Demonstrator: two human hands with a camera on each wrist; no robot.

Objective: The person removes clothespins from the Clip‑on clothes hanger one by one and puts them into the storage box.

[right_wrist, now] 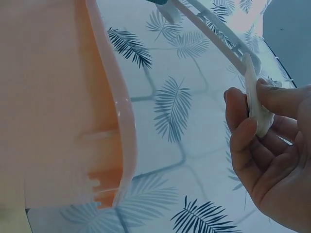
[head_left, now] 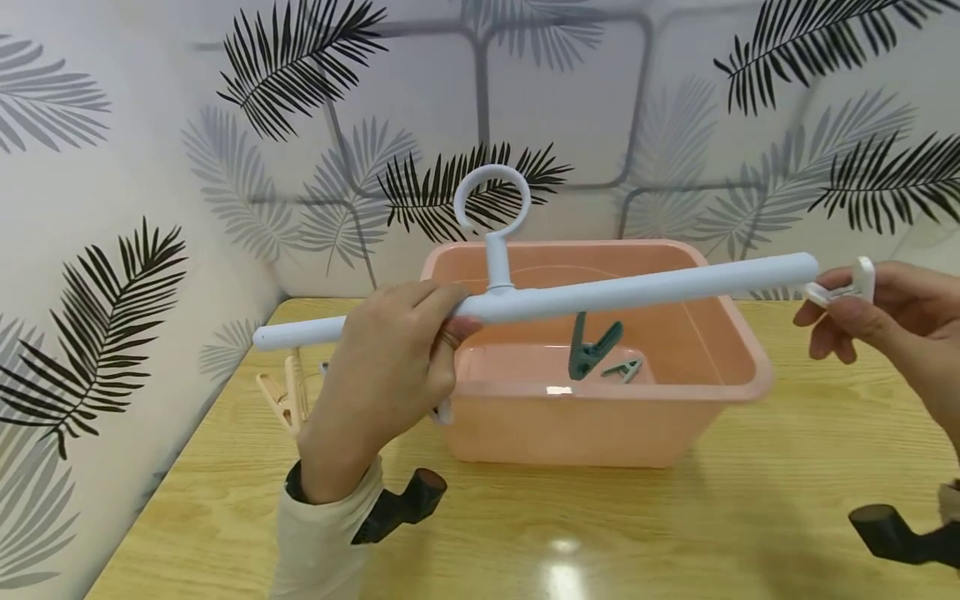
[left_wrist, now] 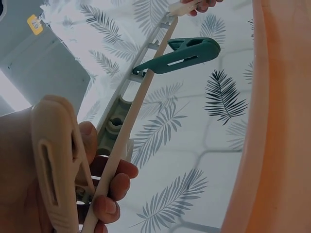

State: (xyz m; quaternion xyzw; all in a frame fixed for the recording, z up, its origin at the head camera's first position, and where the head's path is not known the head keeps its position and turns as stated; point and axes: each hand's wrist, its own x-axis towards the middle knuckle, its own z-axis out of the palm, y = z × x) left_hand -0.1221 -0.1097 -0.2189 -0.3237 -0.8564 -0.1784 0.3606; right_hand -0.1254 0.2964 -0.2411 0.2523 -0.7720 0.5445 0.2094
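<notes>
My left hand (head_left: 393, 358) grips a pale blue hanger bar (head_left: 637, 292) left of its ring-shaped hook (head_left: 493, 200). Below the bar hangs a dark green clothespin (head_left: 592, 348), clamped to its underside in the left wrist view. A cream clothespin (head_left: 288, 392) hangs near the bar's left end, close to the left wrist. At the right end, my right hand (head_left: 900, 317) pinches a white clothespin (head_left: 851, 283) between thumb and fingers. Its tip overlaps the bar's end in the right wrist view; whether it is clamped on, I cannot tell.
A pink plastic basin (head_left: 570, 429) stands on the wood-grain table (head_left: 525, 533) behind and below the bar. Inside it lies a pale green clothespin (head_left: 624, 369). Leaf-patterned covering (head_left: 585, 108) lines the wall behind. A small white piece (head_left: 444, 412) shows below the left hand.
</notes>
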